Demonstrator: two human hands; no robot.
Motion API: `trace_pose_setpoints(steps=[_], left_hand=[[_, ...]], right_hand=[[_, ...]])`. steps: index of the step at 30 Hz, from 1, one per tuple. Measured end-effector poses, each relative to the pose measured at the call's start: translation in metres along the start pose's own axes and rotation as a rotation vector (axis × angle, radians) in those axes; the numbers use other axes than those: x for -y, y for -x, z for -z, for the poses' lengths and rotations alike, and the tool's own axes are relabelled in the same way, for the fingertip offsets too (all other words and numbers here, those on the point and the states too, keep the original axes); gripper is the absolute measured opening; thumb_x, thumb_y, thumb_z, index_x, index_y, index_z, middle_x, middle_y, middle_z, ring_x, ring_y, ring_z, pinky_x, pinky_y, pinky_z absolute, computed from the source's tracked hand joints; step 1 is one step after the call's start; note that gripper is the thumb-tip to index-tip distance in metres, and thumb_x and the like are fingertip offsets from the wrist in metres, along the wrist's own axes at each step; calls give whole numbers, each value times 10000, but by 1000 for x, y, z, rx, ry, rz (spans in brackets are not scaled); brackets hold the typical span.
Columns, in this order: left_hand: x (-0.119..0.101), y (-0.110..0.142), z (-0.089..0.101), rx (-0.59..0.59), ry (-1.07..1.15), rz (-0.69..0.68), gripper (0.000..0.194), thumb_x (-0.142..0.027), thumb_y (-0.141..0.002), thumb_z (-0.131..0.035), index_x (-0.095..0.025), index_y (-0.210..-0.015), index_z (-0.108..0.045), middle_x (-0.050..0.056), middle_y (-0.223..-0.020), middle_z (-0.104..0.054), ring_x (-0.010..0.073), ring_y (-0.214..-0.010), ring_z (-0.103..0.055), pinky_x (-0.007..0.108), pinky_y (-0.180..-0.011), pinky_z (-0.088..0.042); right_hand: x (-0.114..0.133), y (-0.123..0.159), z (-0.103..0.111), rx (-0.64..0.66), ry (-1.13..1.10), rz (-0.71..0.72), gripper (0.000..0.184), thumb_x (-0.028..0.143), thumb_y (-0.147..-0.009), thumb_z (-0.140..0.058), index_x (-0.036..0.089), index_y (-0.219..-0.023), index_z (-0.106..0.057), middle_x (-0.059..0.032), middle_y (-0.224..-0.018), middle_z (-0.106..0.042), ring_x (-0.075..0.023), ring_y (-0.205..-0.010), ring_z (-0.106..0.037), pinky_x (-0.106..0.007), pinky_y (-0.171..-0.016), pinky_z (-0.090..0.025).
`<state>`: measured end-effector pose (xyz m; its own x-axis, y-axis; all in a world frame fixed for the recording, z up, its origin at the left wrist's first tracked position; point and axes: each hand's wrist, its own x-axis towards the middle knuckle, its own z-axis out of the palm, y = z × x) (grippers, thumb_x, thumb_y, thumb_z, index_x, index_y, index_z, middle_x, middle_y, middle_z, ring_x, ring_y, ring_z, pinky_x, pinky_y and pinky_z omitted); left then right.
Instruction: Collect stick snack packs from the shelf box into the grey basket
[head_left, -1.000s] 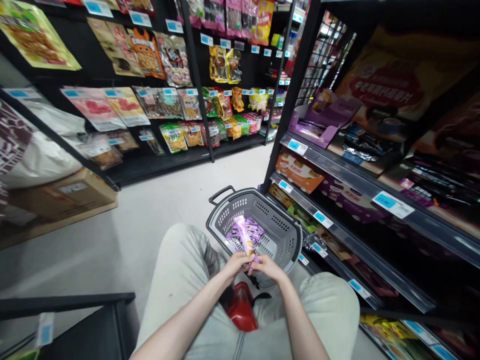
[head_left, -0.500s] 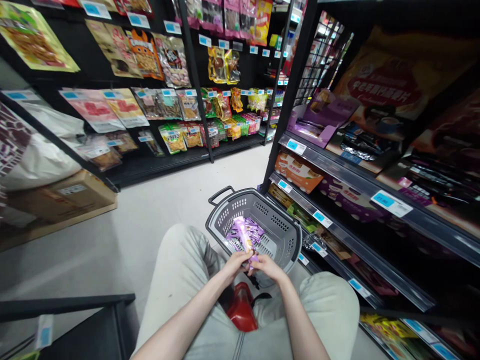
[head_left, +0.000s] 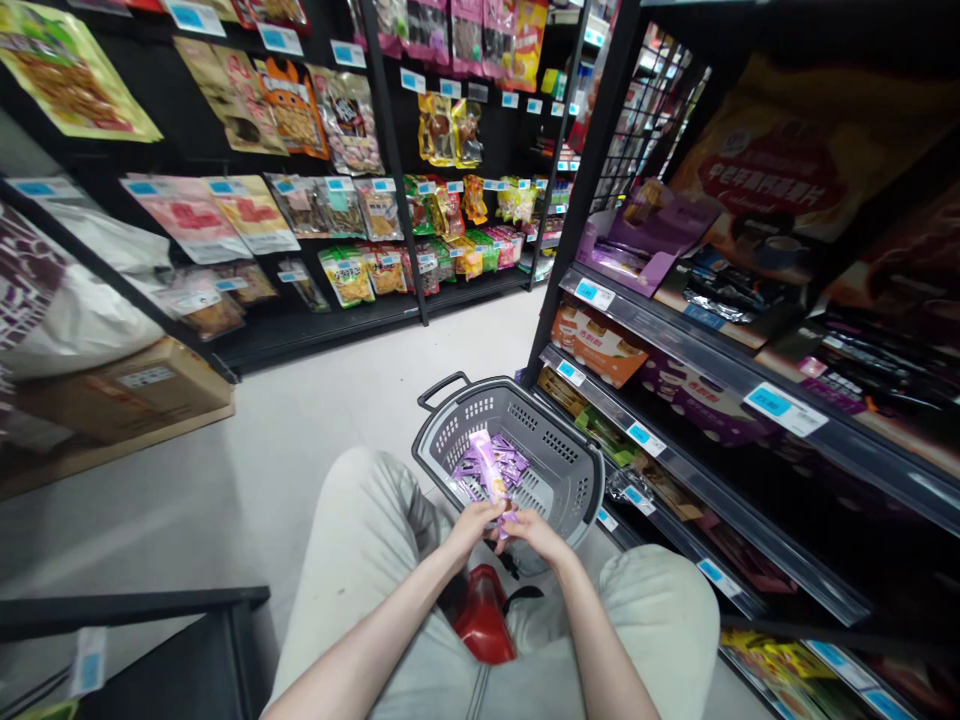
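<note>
Left hand [head_left: 474,524] and right hand [head_left: 531,532] close together, both clamped on the near end of one long purple packet [head_left: 490,468], far end pointing out over the grey basket [head_left: 501,400]. More purple packets [head_left: 514,462] already lie in there, held one not yet let go, can't tell if torn open. Basket's near rim sits close to the hands, shelf rack [head_left: 660,335] just beside it on the right, floor [head_left: 322,400] gives moving room left.

L fingers [head_left: 492,509] + R fingers [head_left: 516,524] on purple pkt [head_left: 489,468] over grey bskt [head_left: 564,470] w/ sachets [head_left: 514,462]
</note>
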<state>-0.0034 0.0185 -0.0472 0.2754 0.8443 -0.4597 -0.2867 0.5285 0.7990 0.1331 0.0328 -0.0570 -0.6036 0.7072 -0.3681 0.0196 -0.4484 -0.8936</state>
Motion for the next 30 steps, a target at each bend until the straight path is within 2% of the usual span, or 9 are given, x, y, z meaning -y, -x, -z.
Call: trace_pose_setpoints(steps=[6, 11, 15, 18, 21, 25, 30], left_hand=[[0, -1, -1, 88, -41, -11, 420, -485, -616, -566, -99, -775, -611, -32, -386, -477, 81, -343, -391, 213, -437, -293], [-2, 1, -1, 75, -28, -29, 354, -466, -625, -560, -115, -598, -595, -12, -384, -492, 97, -364, -425, 220, -457, -307], [-2, 1, -2, 25, -28, -18, 352, -468, -599, -582, -119, -561, -592, -6, -393, -512, 105, -395, -450, 225, -491, -339], [-4, 2, -4, -5, 2, -2, 350, -457, -593, -595, -107, -611, -609, -9, -400, -519, 103, -387, -449, 234, -496, -363], [-7, 2, -3, -78, 125, -61, 313, -408, -600, -612, -108, -689, -617, 16, -526, -588, 119, -465, -513, 246, -533, -413], [-7, 2, 0, -161, 280, -85, 251, -295, -602, -641, -109, -767, -615, 73, -742, -640, 154, -677, -588, 263, -640, -466], [-5, 0, 4, -203, 316, -45, 203, -276, -647, -616, -107, -758, -587, 85, -730, -639, 162, -651, -603, 283, -575, -503]], right_hand=[[4, 3, 1, -9, 58, 25, 314, 396, -656, -556, 98, -623, -653, -41, -508, -623, -126, -524, -553, -268, -596, -425], [5, 6, 1, -2, 121, 13, 370, 473, -663, -530, 124, -676, -653, -33, -574, -634, -120, -542, -547, -272, -611, -422], [7, 5, 1, -30, 147, -25, 452, 540, -671, -478, 129, -745, -651, -30, -555, -627, -130, -532, -546, -297, -613, -430], [10, 6, 1, -25, 127, -12, 436, 525, -667, -496, 123, -738, -650, -31, -555, -625, -138, -553, -556, -310, -643, -432], [11, 10, 5, 39, 87, -37, 386, 475, -681, -511, 116, -713, -649, -28, -549, -623, -143, -566, -569, -323, -681, -431], [10, 18, 16, 187, 90, -155, 343, 427, -694, -518, 111, -715, -649, -29, -550, -625, -147, -578, -583, -336, -719, -428], [14, 28, 27, 170, 101, -212, 312, 406, -688, -533, 123, -746, -652, -40, -605, -637, -146, -610, -589, -330, -728, -429]])
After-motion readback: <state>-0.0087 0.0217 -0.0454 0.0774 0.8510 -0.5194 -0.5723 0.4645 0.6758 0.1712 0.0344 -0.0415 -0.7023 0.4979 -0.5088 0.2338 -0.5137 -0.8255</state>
